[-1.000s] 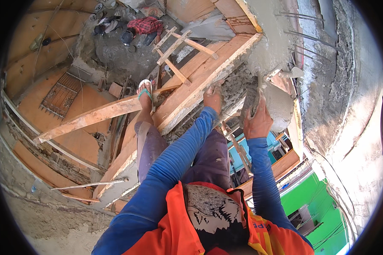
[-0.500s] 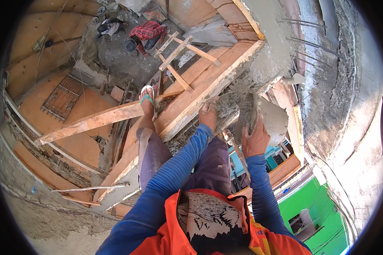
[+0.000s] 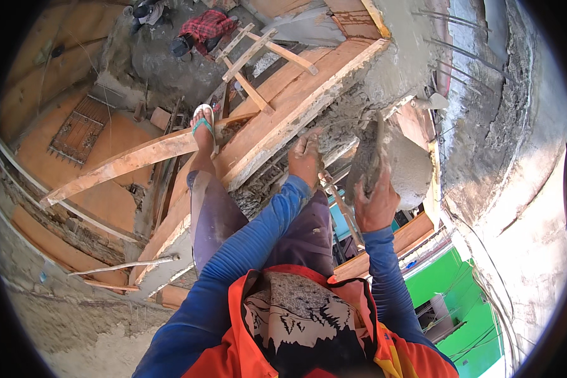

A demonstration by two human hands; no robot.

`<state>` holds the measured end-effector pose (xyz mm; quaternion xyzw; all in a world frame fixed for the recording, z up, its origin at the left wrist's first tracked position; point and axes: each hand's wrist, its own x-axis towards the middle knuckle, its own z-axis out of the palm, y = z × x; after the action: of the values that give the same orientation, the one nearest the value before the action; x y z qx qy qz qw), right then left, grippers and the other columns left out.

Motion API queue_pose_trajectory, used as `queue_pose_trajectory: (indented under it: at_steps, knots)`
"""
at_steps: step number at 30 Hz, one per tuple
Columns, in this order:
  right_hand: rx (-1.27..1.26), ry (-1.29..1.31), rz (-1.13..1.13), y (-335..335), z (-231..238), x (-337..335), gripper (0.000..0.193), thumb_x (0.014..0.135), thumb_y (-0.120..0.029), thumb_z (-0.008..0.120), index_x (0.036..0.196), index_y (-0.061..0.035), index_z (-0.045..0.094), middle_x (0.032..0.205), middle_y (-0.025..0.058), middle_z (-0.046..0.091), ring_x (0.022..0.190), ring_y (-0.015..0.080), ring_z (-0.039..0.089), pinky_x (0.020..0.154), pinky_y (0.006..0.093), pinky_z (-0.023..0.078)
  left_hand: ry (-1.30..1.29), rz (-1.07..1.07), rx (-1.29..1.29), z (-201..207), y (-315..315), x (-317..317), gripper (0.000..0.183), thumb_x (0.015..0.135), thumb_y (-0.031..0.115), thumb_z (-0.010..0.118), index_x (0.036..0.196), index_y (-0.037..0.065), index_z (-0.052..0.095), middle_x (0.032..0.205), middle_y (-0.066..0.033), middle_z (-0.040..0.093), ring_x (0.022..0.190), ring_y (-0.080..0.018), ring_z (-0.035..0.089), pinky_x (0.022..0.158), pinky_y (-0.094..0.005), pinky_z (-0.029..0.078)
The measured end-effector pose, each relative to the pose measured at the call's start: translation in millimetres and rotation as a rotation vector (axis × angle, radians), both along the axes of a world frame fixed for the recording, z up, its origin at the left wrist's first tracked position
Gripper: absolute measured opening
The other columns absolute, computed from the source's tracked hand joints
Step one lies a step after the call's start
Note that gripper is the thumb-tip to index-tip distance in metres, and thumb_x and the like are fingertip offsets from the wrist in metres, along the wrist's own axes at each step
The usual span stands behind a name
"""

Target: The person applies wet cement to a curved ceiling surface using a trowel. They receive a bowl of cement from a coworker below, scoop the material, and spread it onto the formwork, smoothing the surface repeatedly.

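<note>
My right hand (image 3: 375,198) grips the rim of a cement-coated bucket (image 3: 411,169), which is tipped on its side with its dark mouth facing left. Grey wet concrete (image 3: 353,113) lies along the top of the beam just beyond the bucket. My left hand (image 3: 304,159), smeared with cement, is over the concrete to the left of the bucket, its fingers curled. Whatever those fingers hold, if anything, is hidden. A thin dark curved line runs between that hand and the bucket; I cannot tell whether it is the handle.
Wooden formwork (image 3: 283,135) edges the beam. My sandalled foot (image 3: 203,129) rests on a plank (image 3: 126,160) above a lower level. A small wooden frame (image 3: 255,60) leans on the formwork. Rebar (image 3: 466,53) juts out at right. Two people work below, one in a red checked shirt (image 3: 208,31).
The view has shifted slightly, moving the surroundings left and up. My right hand keeps its grip on the tipped bucket, and my left hand remains over the concrete.
</note>
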<state>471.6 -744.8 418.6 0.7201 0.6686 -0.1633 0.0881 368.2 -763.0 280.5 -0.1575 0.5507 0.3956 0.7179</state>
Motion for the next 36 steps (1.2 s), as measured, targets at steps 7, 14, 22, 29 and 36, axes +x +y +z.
queue_pose_trajectory:
  at_steps: [7,14,22,29,36]
  knots:
    - [-0.047,0.096,0.061,6.7,-4.5,7.8,0.072,0.079,-0.006,0.064,0.143,-0.0018,0.032,0.125,0.0254,0.057,0.102,0.0433,0.062,0.085,0.0454,0.052,0.314,-0.068,0.193,-76.3,7.1,18.8,0.024,0.1,0.022,0.052,0.116,0.009,0.066,0.066,0.0068,0.049,0.052,-0.0035,0.038,0.049,-0.0211,0.033]
    - [-0.114,-0.04,0.038,21.8,-6.3,-3.9,0.071,0.078,-0.009,0.065,0.143,-0.0063,0.035,0.131,0.0213,0.055,0.099,0.0381,0.065,0.08,0.0436,0.055,0.228,-0.092,0.044,-59.0,-31.6,55.4,0.024,0.1,0.017,0.05,0.114,0.007,0.067,0.084,0.0014,0.059,0.073,-0.0086,0.049,0.069,-0.0249,0.04]
    - [-0.064,0.015,0.052,28.4,30.7,32.5,0.07,0.081,-0.005,0.062,0.144,-0.0045,0.031,0.122,0.0292,0.057,0.105,0.0449,0.06,0.087,0.0473,0.05,0.212,0.007,0.163,-16.8,-15.2,66.1,0.027,0.1,0.021,0.048,0.116,0.008,0.066,0.071,0.0049,0.055,0.059,-0.0035,0.044,0.054,-0.0217,0.038]
    - [-0.13,-0.143,0.046,14.8,12.6,18.5,0.069,0.083,-0.008,0.063,0.144,-0.0026,0.032,0.117,0.0317,0.059,0.102,0.0477,0.06,0.086,0.0488,0.049,0.107,-0.098,0.099,3.3,-13.3,56.7,0.027,0.098,0.01,0.046,0.118,0.0,0.061,0.109,-0.0066,0.066,0.097,-0.0112,0.056,0.088,-0.0246,0.042]
    - [0.06,0.049,0.058,32.3,42.1,1.7,0.066,0.084,-0.005,0.061,0.144,-0.0033,0.033,0.12,0.029,0.058,0.101,0.0454,0.059,0.087,0.0476,0.047,0.18,-0.011,0.23,3.3,-3.5,38.8,0.025,0.098,0.012,0.051,0.117,0.002,0.064,0.111,-0.0072,0.067,0.102,-0.0113,0.057,0.091,-0.0257,0.043]
